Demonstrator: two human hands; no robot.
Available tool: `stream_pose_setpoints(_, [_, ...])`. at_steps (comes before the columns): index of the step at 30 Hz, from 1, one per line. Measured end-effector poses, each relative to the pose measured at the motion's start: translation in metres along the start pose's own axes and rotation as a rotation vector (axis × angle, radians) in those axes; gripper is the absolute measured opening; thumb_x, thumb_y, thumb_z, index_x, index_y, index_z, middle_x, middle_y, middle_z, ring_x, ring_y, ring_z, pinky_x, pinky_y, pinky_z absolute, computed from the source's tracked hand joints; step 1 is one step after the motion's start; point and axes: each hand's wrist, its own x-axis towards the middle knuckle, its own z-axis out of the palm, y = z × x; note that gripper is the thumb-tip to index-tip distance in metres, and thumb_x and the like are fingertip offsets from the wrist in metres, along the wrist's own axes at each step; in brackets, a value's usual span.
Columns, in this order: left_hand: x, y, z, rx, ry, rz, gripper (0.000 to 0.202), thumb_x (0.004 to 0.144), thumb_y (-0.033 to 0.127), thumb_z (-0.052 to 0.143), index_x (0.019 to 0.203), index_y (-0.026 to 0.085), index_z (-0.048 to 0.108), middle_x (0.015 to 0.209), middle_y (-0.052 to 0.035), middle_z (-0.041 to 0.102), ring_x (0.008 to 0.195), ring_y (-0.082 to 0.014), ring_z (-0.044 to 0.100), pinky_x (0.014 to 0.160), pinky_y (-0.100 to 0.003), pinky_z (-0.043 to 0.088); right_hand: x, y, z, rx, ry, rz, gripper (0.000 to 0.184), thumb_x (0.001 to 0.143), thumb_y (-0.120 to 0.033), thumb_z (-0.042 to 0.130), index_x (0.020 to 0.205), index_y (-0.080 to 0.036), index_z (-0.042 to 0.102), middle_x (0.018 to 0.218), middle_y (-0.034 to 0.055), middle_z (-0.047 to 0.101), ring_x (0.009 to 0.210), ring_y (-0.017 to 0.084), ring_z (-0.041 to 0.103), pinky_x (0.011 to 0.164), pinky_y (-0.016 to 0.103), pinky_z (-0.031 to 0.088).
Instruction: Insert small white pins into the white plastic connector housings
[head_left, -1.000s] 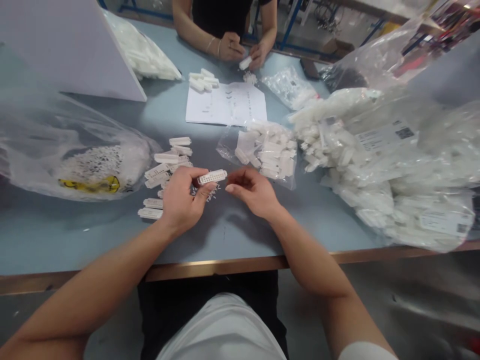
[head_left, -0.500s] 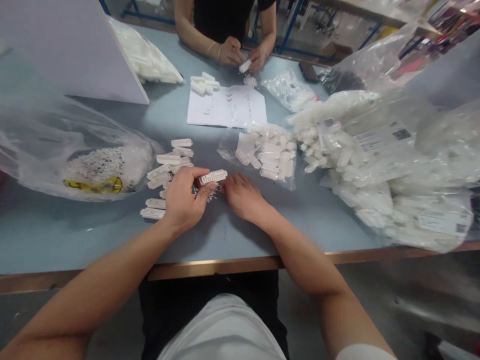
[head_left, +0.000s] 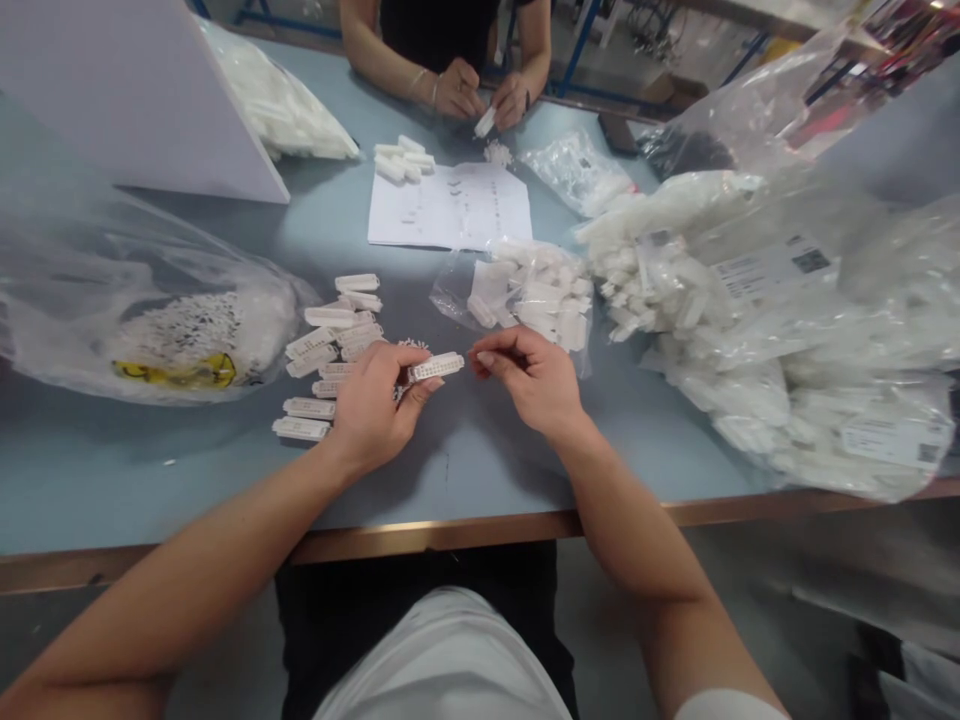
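My left hand (head_left: 375,405) pinches a white connector (head_left: 439,368) above the worktop (head_left: 502,475), toward its near edge. Beside it, my right hand (head_left: 538,382) bunches its fingertips; I can't tell if they hold anything. Paper (head_left: 442,215) lies toward the far edge.

Over the table (head_left: 495,490), a block (head_left: 437,367) is in the left hand (head_left: 375,405), the right hand (head_left: 536,380) just to its right. Left of the left hand lies a pile of blocks (head_left: 311,345); farther left, a bag (head_left: 67,335), a panel (head_left: 150,90) behind it. Beyond the right hand, another bag (head_left: 456,290) lies before a sheet of paper (head_left: 465,212) (more blocks (head_left: 405,158) sit at the sheet's far left corner). Further bags (head_left: 862,310) lie along the right; a co-worker (head_left: 439,35) is across the table.
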Motion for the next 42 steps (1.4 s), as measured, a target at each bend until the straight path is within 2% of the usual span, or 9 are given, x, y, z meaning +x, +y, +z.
stream_pose_setpoints(3, [0.0, 0.0, 0.001, 0.013, 0.017, 0.079, 0.028, 0.097, 0.046, 0.058, 0.104, 0.02, 0.067, 0.087, -0.0067, 0.07, 0.078, -0.0227, 0.065, 0.073, -0.036, 0.051, -0.002, -0.001, 0.003, 0.043, 0.009, -0.027, 0.004, 0.085, -0.026, 0.073, 0.089, -0.024, 0.075, 0.08, -0.0011, 0.072, 0.074, 0.014, 0.066, 0.072, 0.03, 0.055])
stream_pose_setpoints(7, [-0.001, 0.0, 0.001, 0.018, 0.049, 0.158, 0.025, 0.097, 0.042, 0.059, 0.104, 0.019, 0.066, 0.086, -0.0069, 0.071, 0.079, -0.0229, 0.066, 0.071, -0.036, 0.05, -0.004, -0.001, 0.007, -0.097, 0.035, -0.143, 0.002, 0.083, -0.027, 0.078, 0.085, -0.027, 0.079, 0.087, 0.0002, 0.072, 0.081, 0.016, 0.065, 0.077, 0.032, 0.055])
stream_pose_setpoints(14, [-0.003, 0.0, 0.001, 0.014, 0.039, 0.156, 0.025, 0.098, 0.043, 0.059, 0.105, 0.02, 0.066, 0.091, -0.0079, 0.073, 0.083, -0.0236, 0.066, 0.074, -0.037, 0.051, -0.007, 0.003, 0.008, -0.288, 0.046, -0.263, 0.008, 0.09, -0.03, 0.074, 0.089, -0.031, 0.081, 0.091, 0.0009, 0.073, 0.083, 0.017, 0.066, 0.079, 0.032, 0.056])
stream_pose_setpoints(21, [-0.005, 0.0, 0.004, 0.034, 0.086, 0.203, 0.02, 0.097, 0.037, 0.061, 0.104, 0.019, 0.066, 0.09, -0.007, 0.073, 0.084, -0.0229, 0.066, 0.075, -0.036, 0.051, -0.011, 0.002, 0.007, -0.439, 0.06, -0.397, 0.019, 0.096, -0.024, 0.063, 0.093, -0.031, 0.08, 0.093, 0.0016, 0.073, 0.084, 0.016, 0.067, 0.078, 0.03, 0.055])
stream_pose_setpoints(25, [-0.006, 0.0, 0.006, 0.034, 0.153, 0.286, 0.013, 0.096, 0.028, 0.062, 0.106, 0.019, 0.064, 0.091, -0.0071, 0.074, 0.083, -0.0216, 0.067, 0.075, -0.034, 0.053, -0.01, 0.001, 0.007, -0.426, 0.026, -0.329, 0.018, 0.094, -0.023, 0.064, 0.091, -0.03, 0.079, 0.095, 0.0019, 0.073, 0.086, 0.016, 0.067, 0.08, 0.031, 0.055])
stream_pose_setpoints(28, [-0.005, 0.001, 0.005, 0.012, 0.188, 0.345, 0.013, 0.094, 0.023, 0.065, 0.107, 0.02, 0.064, 0.093, -0.0062, 0.075, 0.083, -0.0202, 0.069, 0.073, -0.032, 0.054, -0.007, 0.003, 0.006, -0.191, -0.023, -0.192, 0.006, 0.087, -0.027, 0.075, 0.092, -0.028, 0.077, 0.095, 0.0013, 0.073, 0.087, 0.017, 0.068, 0.081, 0.032, 0.057])
stream_pose_setpoints(31, [-0.004, 0.001, 0.004, 0.006, 0.177, 0.352, 0.012, 0.094, 0.025, 0.066, 0.106, 0.022, 0.064, 0.095, -0.0049, 0.076, 0.085, -0.0191, 0.07, 0.075, -0.032, 0.056, -0.003, 0.004, 0.004, 0.099, -0.154, -0.015, 0.026, 0.082, -0.034, 0.081, 0.105, -0.027, 0.074, 0.101, 0.0021, 0.076, 0.093, 0.018, 0.071, 0.085, 0.034, 0.059])
stream_pose_setpoints(36, [-0.005, 0.0, 0.004, 0.007, 0.118, 0.322, 0.009, 0.096, 0.028, 0.061, 0.103, 0.023, 0.065, 0.095, -0.005, 0.076, 0.085, -0.0193, 0.071, 0.076, -0.034, 0.057, -0.001, 0.001, 0.001, 0.161, -0.268, 0.107, 0.035, 0.078, -0.045, 0.084, 0.101, -0.022, 0.07, 0.096, 0.0032, 0.074, 0.083, 0.016, 0.069, 0.078, 0.031, 0.059])
stream_pose_setpoints(42, [-0.003, -0.001, -0.001, 0.006, 0.142, 0.143, 0.018, 0.096, 0.036, 0.061, 0.105, 0.022, 0.065, 0.093, -0.0065, 0.072, 0.086, -0.0228, 0.067, 0.078, -0.037, 0.054, 0.003, 0.014, 0.013, 0.26, -0.175, 0.108, 0.048, 0.078, -0.051, 0.081, 0.113, -0.023, 0.063, 0.096, 0.0028, 0.073, 0.082, 0.017, 0.068, 0.078, 0.034, 0.058])
